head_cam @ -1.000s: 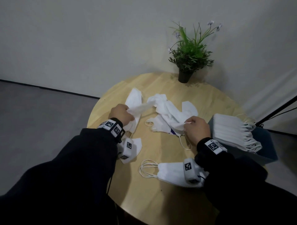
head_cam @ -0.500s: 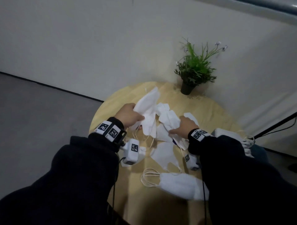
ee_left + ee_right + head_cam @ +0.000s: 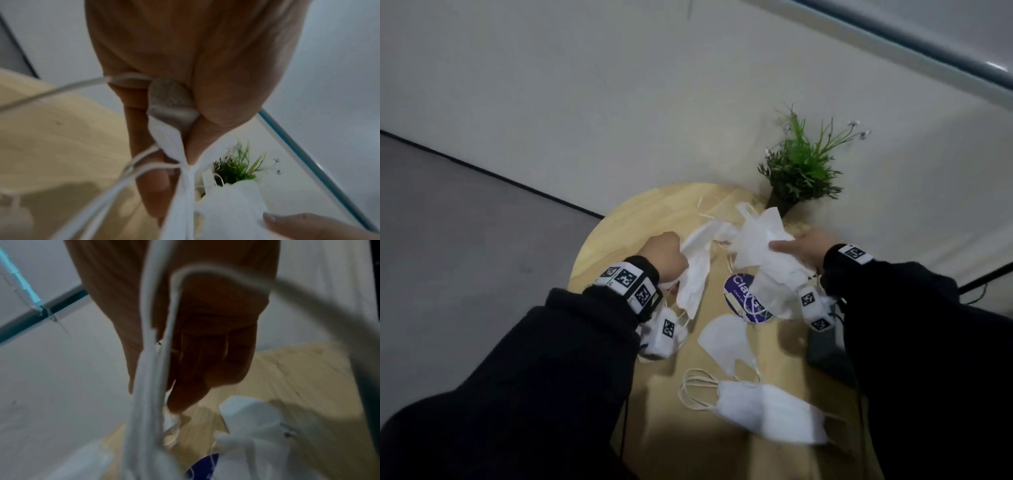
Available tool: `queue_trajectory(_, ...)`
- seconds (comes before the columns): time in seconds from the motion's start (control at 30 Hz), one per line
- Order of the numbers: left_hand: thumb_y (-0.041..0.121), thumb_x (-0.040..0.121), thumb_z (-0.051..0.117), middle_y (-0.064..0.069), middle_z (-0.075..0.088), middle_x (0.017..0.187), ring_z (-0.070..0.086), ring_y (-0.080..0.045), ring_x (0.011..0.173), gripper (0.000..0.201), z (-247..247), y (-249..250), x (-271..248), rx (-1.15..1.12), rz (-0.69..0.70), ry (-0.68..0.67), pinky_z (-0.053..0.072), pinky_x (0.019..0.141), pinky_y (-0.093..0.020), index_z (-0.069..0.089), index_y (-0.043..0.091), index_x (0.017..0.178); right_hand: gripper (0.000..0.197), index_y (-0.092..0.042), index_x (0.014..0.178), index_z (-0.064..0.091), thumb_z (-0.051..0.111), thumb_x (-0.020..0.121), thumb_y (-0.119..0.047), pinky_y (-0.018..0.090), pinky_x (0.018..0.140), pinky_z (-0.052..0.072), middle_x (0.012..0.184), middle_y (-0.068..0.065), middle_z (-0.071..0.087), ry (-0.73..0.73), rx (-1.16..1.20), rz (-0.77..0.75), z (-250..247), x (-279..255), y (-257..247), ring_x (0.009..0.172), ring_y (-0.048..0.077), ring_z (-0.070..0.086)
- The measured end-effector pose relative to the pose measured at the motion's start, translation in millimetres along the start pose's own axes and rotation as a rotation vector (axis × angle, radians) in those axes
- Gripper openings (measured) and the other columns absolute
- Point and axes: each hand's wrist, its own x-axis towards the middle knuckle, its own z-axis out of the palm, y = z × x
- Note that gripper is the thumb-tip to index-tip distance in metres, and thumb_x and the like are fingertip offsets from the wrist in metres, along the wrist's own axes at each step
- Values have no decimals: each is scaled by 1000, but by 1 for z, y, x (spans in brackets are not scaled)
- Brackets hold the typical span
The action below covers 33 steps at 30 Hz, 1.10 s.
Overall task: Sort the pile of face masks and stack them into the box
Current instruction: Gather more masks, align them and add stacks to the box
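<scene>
My left hand grips one white face mask by its end, held above the round wooden table. In the left wrist view the thumb and fingers pinch that mask's folded edge, and its ear loops trail down. My right hand holds a bunch of white masks lifted off the table; the right wrist view shows their edges and loops running through the curled fingers. One loose mask and a small stack of masks lie nearer me. A dark box shows partly under my right arm.
A round purple label lies on the table under the raised masks. A potted green plant stands at the table's far edge by the wall. Grey floor lies to the left of the table.
Both hands have lifted their masks up and apart from the pile. The purple label beneath is now uncovered. The head view has tilted upward.
</scene>
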Motion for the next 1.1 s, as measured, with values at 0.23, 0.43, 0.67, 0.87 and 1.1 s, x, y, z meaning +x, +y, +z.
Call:
queue_trajectory(0.23, 12, 97, 46, -7, 57, 80, 53, -24, 65, 21, 7, -5, -12, 99, -87, -44, 37, 53, -29, 51, 9, 77, 54, -13, 112, 66, 96, 67, -13, 37, 69, 57, 104, 10, 70, -165, -126, -47, -10, -14, 13, 90, 28, 68)
queue_trajectory(0.43, 8, 97, 54, -10, 75, 80, 74, -26, 65, 13, -1, 5, -17, -115, -21, -11, 59, 55, -33, 66, 4, 99, 43, -10, 96, 75, 89, 74, -45, 30, 60, 44, 78, 2, 69, 183, -58, -96, -22, -27, 21, 71, 23, 63)
queue_trajectory(0.67, 35, 93, 73, -13, 66, 125, 68, -28, 101, 53, 4, 6, -23, -35, -69, -99, 56, 80, -38, 51, 9, 134, 43, 0, 123, 64, 68, 83, 16, 37, 60, 56, 103, 19, 71, 4, 620, 26, 6, -63, 48, 83, 34, 68)
queue_trajectory(0.87, 61, 92, 64, -8, 52, 149, 54, -28, 132, 79, 32, 27, -33, -149, 142, 58, 45, 107, -41, 40, 19, 155, 61, -1, 125, 64, 77, 69, 19, 59, 87, 59, 109, 22, 75, -147, 907, 60, 49, -89, 68, 100, 47, 71)
queue_trajectory(1.1, 21, 80, 88, -7, 74, 116, 75, -28, 99, 61, 74, 55, -41, -847, -58, -308, 63, 85, -51, 55, 14, 131, 56, -6, 127, 66, 82, 75, 9, 34, 61, 58, 114, 20, 76, -255, 1184, -29, 83, -129, 75, 95, 36, 73)
